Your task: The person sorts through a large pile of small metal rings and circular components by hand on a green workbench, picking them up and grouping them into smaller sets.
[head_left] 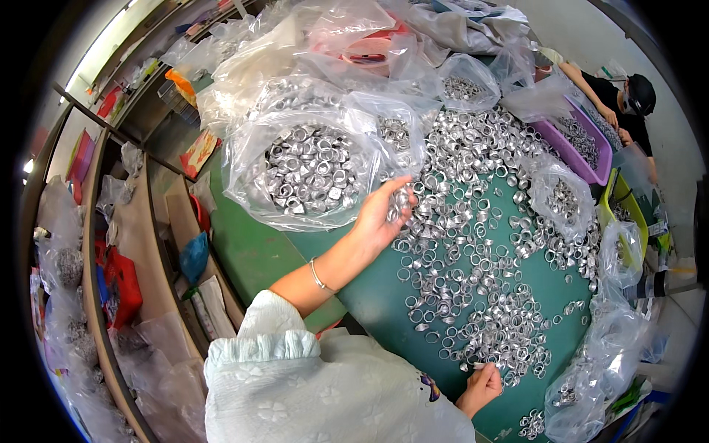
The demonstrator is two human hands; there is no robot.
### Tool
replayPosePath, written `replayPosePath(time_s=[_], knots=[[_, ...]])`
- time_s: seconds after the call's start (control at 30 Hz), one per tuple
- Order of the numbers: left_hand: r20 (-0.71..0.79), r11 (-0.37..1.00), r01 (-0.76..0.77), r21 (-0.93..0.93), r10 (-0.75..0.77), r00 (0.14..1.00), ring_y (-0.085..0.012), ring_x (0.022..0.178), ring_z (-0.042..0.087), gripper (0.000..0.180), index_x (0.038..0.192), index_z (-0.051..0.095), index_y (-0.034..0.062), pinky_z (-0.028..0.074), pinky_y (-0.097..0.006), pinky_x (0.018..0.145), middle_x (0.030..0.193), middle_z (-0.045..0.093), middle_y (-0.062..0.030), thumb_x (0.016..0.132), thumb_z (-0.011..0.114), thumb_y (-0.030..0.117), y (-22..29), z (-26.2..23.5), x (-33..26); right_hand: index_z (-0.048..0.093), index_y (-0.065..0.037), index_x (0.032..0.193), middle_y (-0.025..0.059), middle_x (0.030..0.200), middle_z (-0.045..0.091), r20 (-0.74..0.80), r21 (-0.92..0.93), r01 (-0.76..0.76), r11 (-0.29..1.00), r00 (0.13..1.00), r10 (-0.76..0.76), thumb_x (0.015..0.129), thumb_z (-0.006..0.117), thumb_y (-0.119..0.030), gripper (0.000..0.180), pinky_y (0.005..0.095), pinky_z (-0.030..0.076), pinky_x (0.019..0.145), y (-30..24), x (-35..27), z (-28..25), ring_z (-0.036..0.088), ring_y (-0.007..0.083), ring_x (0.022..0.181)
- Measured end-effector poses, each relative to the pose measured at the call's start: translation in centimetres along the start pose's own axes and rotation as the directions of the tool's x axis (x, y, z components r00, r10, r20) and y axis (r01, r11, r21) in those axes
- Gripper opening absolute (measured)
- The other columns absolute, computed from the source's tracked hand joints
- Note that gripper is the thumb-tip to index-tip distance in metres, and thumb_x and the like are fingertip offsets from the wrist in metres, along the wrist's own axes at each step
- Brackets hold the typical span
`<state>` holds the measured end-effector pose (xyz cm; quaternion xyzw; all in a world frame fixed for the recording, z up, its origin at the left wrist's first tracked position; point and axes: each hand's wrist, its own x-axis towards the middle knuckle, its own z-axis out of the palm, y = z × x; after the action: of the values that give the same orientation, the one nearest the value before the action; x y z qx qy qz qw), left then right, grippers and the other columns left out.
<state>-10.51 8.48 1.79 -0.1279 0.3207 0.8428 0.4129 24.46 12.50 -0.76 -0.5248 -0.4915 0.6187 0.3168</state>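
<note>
Loose metal rings (513, 328) cover much of the green table (380, 295), so the handling looks far from finished.
The left hand (378, 220) is loosely cupped, with a few rings in its curled fingers, between the large clear bag (242, 181) and the upper heap. The right hand (482, 386) is curled, thumb and fingertips close together at the lower heap's edge; whether it pinches a ring cannot be told. Rings already in the bag and a small cluster (532, 424) apart near the lower edge may be portions dealt with; the two joined heaps and the scattered rings between them appear to remain.
</note>
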Motion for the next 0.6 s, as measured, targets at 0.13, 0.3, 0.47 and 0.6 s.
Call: replayPosePath(time_s=[0.13,0.3,0.47,0.6], knots=[[-0.007,0.990,-0.140,0.005,0.140,0.990,-0.0139,0.065,0.053,0.024,0.108,0.050,0.0012,0.038,-0.019,0.040,0.080,0.053,-0.0066,0.086,0.049,0.011,1.7,1.7,1.8,0.049,-0.002,0.068,-0.0064,0.049,0.029,-0.001,-0.027,0.028,0.999,1.000,-0.028,0.092,0.046,-0.020,0.031,0.0206,0.014,0.041,0.2,0.2,-0.3,0.022,0.0014,0.044],[0.144,0.991,-0.128,0.030,0.122,0.982,-0.0151,0.066,0.052,0.032,0.112,0.049,0.0001,0.036,-0.019,0.040,0.081,0.053,-0.0075,0.088,0.040,0.019,1.3,1.7,0.9,0.050,-0.002,0.068,-0.0068,0.050,0.029,-0.016,-0.013,0.012,1.000,1.000,-0.012,0.092,0.046,-0.022,0.031,0.0204,0.014,0.041,0.3,0.2,-0.2,0.022,0.0012,0.044],[0.300,0.974,-0.175,0.140,0.127,0.946,-0.0162,0.062,0.052,0.033,0.105,0.053,-0.0022,0.032,-0.019,0.037,0.077,0.054,-0.0077,0.088,0.039,0.023,0.9,1.5,-0.5,0.050,-0.002,0.069,-0.0069,0.050,0.029,-0.007,-0.003,0.009,1.000,1.000,-0.009,0.092,0.046,-0.023,0.031,0.0203,0.014,0.042,0.4,0.4,-0.3,0.023,0.0010,0.045],[0.389,0.919,-0.303,0.252,0.191,0.901,-0.0154,0.058,0.052,0.031,0.100,0.054,-0.0031,0.030,-0.019,0.037,0.074,0.054,-0.0071,0.088,0.041,0.022,0.9,1.5,-1.0,0.049,-0.002,0.069,-0.0070,0.050,0.030,-0.036,-0.015,-0.011,1.000,0.999,0.010,0.092,0.046,-0.023,0.032,0.0204,0.014,0.042,0.3,0.6,0.1,0.023,0.0009,0.044]])
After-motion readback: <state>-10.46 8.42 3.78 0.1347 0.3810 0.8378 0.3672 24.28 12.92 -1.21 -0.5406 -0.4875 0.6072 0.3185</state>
